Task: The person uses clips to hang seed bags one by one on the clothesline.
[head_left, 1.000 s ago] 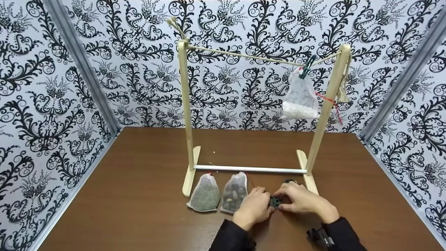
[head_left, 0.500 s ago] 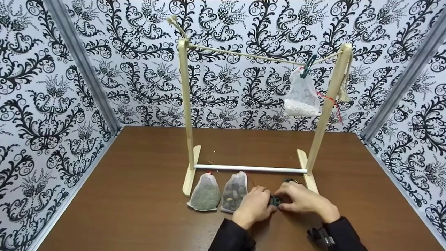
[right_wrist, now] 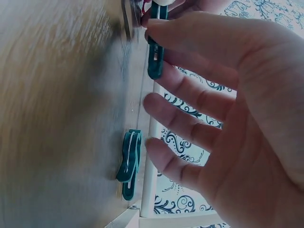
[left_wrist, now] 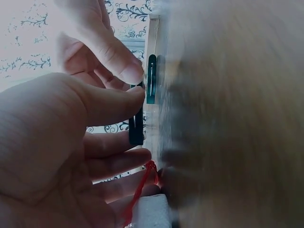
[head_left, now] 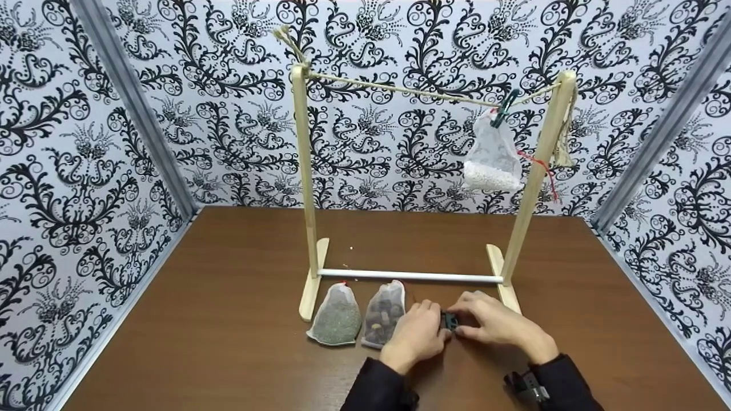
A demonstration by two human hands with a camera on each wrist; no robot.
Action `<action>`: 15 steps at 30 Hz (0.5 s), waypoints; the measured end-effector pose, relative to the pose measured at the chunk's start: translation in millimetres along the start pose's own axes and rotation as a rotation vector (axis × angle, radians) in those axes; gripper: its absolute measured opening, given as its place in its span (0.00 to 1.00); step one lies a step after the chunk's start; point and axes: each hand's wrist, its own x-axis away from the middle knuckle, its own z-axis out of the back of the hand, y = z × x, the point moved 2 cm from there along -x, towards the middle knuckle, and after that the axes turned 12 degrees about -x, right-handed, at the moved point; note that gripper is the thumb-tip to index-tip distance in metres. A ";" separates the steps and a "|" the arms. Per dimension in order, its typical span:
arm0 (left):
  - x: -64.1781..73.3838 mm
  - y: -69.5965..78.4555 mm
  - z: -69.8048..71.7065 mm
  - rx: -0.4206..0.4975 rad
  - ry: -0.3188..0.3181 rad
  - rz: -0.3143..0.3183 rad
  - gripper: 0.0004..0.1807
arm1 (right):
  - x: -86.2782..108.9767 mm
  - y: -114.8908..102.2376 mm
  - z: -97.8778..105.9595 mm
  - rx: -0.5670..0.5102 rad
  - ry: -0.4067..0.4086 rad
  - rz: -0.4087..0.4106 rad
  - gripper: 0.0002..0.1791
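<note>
Clock positions are read in the head view from the green peg [head_left: 449, 321], located low over the worktop [head_left: 228, 314]. Left hand [head_left: 416, 334]: grip pinches this peg at 9 o'clock. Right hand [head_left: 494, 322]: grip pinches it at 3 o'clock. The worktop is brown, wood-grained, with pale specks [head_left: 350, 248] at 10 o'clock. It meets the rear wall [head_left: 394, 160] at 12 o'clock; side walls flank it at 10 and 2 o'clock. All walls carry black scrollwork on white; grey strips line the corners. A wooden rack [head_left: 309, 188] stands at 12 o'clock. Its rope [head_left: 400, 89] carries a pegged mesh bag [head_left: 491, 174]. Two filled bags [head_left: 336, 322] lie at 9 o'clock.
</note>
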 end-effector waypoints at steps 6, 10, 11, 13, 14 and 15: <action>-2.6 -3.5 -1.1 0.021 0.074 0.025 0.17 | -0.4 0.6 4.7 0.042 0.123 0.065 0.21; -4.6 -7.1 0.6 0.066 0.135 0.054 0.17 | 1.6 0.8 10.9 0.080 0.218 0.093 0.25; -5.1 -8.2 1.3 0.077 0.152 0.057 0.17 | 2.2 1.0 12.4 0.088 0.237 0.089 0.26; -5.9 -10.5 2.6 0.096 0.187 0.057 0.17 | 3.2 1.8 14.7 0.098 0.267 0.078 0.27; -6.4 -11.6 3.4 0.103 0.203 0.055 0.18 | 3.4 2.2 15.7 0.097 0.277 0.077 0.27; -6.7 -12.7 4.4 0.109 0.218 0.051 0.18 | 3.5 2.6 16.4 0.094 0.287 0.078 0.27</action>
